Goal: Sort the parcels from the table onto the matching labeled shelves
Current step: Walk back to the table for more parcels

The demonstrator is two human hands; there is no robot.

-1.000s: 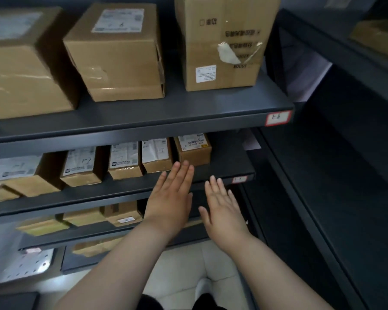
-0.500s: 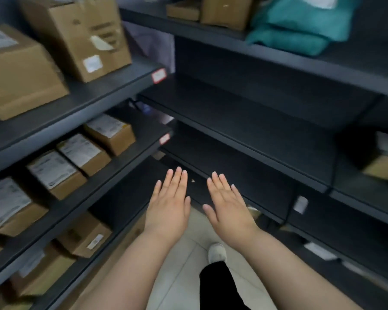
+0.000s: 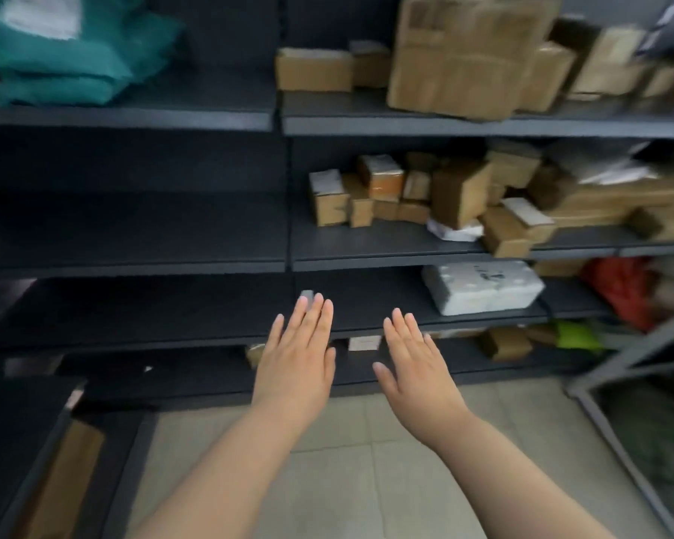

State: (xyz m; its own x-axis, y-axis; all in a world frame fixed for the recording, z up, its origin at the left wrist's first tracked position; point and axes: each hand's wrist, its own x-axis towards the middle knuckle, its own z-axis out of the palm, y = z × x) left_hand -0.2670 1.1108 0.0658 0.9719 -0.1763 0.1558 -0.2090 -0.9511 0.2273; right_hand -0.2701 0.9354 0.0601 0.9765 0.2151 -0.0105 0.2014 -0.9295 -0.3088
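Both forearms are stretched forward over a pale tiled floor (image 3: 366,480). The left hand (image 3: 294,367) and right hand (image 3: 419,369) are held flat, palms down, fingers straight, side by side but apart; nothing is grasped by either. A brown cardboard piece (image 3: 63,484) is seen low at the left edge, blurred. Beyond the fingertips a dark shelving unit (image 3: 133,262) is faced. On the low shelf right of the right hand, a small brown box (image 3: 506,342) and a green item (image 3: 576,336) are seen. One level up, a white wrapped parcel (image 3: 483,287) is lying, with a red bag (image 3: 619,293) to its right. On the level above that, a cluster of small cardboard parcels (image 3: 405,192) is piled loosely, some tilted. On the top visible shelf a large cardboard box (image 3: 464,56) is flanked by smaller boxes, and teal bagged parcels (image 3: 67,52) are stacked at far left. Parcel labels are too blurred to be read.
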